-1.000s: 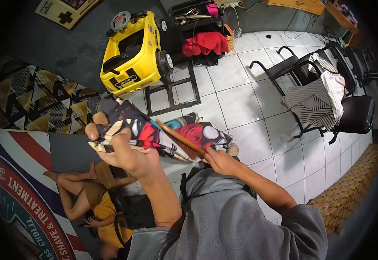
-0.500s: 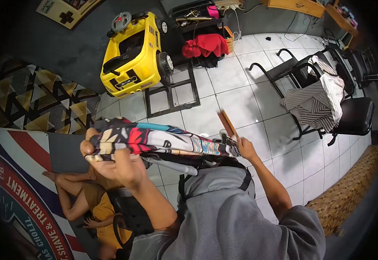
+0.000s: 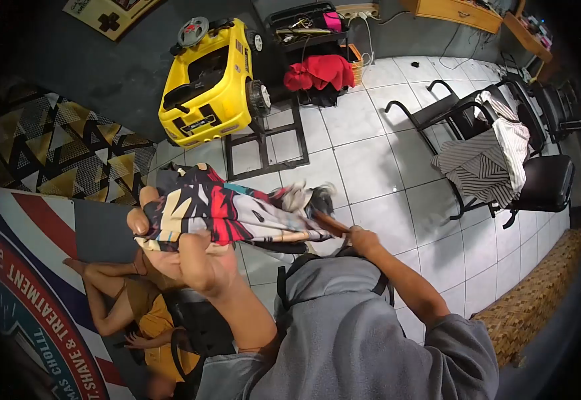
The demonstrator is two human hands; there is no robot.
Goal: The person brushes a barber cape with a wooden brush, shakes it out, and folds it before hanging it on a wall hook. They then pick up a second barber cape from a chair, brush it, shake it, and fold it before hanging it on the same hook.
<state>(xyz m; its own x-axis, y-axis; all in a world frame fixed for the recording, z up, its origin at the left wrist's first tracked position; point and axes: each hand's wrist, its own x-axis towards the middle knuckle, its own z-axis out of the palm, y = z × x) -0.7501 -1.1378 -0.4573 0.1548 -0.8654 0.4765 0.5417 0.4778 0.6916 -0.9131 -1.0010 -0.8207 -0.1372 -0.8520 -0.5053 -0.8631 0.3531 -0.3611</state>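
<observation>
My left hand [image 3: 197,260] grips one end of a bunched, multicoloured patterned cloth [image 3: 227,210], which stretches to the right in front of my body. My right hand [image 3: 365,241] is closed on the handle of a wooden brush [image 3: 334,224]. The brush tip lies against the right end of the cloth, beside a blurred grey-and-black tuft [image 3: 312,199]. Whether the fingers of my right hand also hold some cloth is hidden.
A yellow toy car [image 3: 210,87] stands beyond the cloth on a black metal frame [image 3: 300,143]. At right is a black chair [image 3: 550,180] with striped cloth [image 3: 480,167]. A seated person [image 3: 160,327] is at lower left. A woven roll [image 3: 534,300] lies at lower right.
My right hand has moved left and slightly down, bringing the brush from above the cloth's end onto it. The cloth has spread and sags more, and a blurred tuft shows beside it.
</observation>
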